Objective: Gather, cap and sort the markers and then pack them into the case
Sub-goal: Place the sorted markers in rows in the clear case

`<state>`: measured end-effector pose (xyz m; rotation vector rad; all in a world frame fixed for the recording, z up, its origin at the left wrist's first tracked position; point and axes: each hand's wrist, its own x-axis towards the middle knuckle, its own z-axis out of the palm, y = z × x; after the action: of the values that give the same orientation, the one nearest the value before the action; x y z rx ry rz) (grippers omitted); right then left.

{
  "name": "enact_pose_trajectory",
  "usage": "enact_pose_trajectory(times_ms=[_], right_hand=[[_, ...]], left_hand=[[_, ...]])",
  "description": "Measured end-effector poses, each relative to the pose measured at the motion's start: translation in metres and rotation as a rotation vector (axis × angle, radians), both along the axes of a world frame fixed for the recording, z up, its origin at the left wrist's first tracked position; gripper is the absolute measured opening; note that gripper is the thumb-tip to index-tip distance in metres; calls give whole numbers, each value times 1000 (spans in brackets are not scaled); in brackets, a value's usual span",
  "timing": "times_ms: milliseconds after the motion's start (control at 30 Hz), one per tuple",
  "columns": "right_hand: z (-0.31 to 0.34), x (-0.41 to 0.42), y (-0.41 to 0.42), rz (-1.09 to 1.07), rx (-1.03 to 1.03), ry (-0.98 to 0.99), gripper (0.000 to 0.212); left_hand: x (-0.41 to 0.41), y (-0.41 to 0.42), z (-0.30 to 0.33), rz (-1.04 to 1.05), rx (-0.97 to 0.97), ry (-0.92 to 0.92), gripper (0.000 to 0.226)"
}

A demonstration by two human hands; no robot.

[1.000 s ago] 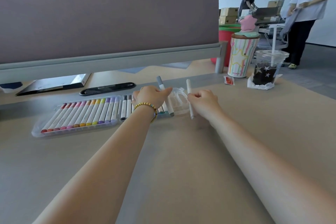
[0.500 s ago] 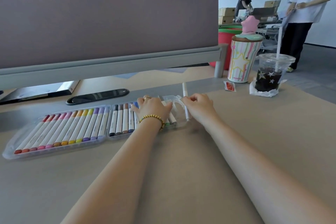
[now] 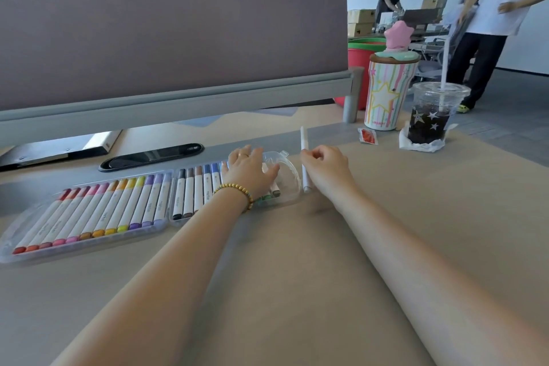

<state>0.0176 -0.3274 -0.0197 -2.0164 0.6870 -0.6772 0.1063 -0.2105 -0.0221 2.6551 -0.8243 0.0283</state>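
Observation:
A clear plastic marker case (image 3: 17,249) lies open on the desk, both halves lined with capped white markers (image 3: 98,217) in rows of red through purple, then greys and blues. My left hand (image 3: 251,172) rests flat on the markers at the right end of the right half, fingers spread. My right hand (image 3: 325,168) pinches a white marker (image 3: 304,145) that stands nearly upright, its lower tip beside the case's right rim. The markers under my left hand are hidden.
A grey partition (image 3: 166,38) runs along the back. A black cable port (image 3: 151,155) lies behind the case. At the right stand a striped cup (image 3: 386,92), an iced drink (image 3: 429,119) and a small red packet (image 3: 367,137). People stand in the background.
My left hand put the marker it held down into the case and now lies flat on the row. The right hand keeps its marker. The view has shifted left.

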Motion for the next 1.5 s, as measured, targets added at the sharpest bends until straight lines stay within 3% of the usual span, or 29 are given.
enact_pose_trajectory(times_ms=[133,333,567,733,867,967,1100,1267,1367,1433,1500], right_hand=[[-2,3,2,15,-16,27,32],[-1,2,2,16,-38,23,33],[1,1,2,43,-28,83,31],[21,16,4,92,-102,269,35],[19,36,20,111,-327,561,37],[15,38,32,116,-453,634,47],[14,35,35,76,-548,627,50],[8,34,32,35,-520,630,47],[7,31,23,14,-499,449,35],[7,27,19,111,-519,309,30],[3,24,18,248,-564,293,33]], left_hand=[[-9,7,1,-129,229,2,55],[-12,5,-6,-106,326,-41,52],[-8,6,-3,-111,297,-15,49],[-4,28,-6,-41,199,-65,44],[-7,36,-6,-51,165,-53,44],[-6,35,-9,-34,136,-57,44],[-4,33,-11,-21,137,-58,45],[-3,34,-11,-16,124,-80,45],[-3,34,-8,-30,127,-104,45],[-3,36,-6,-35,131,-98,44],[-2,36,-3,-47,136,-95,43]])
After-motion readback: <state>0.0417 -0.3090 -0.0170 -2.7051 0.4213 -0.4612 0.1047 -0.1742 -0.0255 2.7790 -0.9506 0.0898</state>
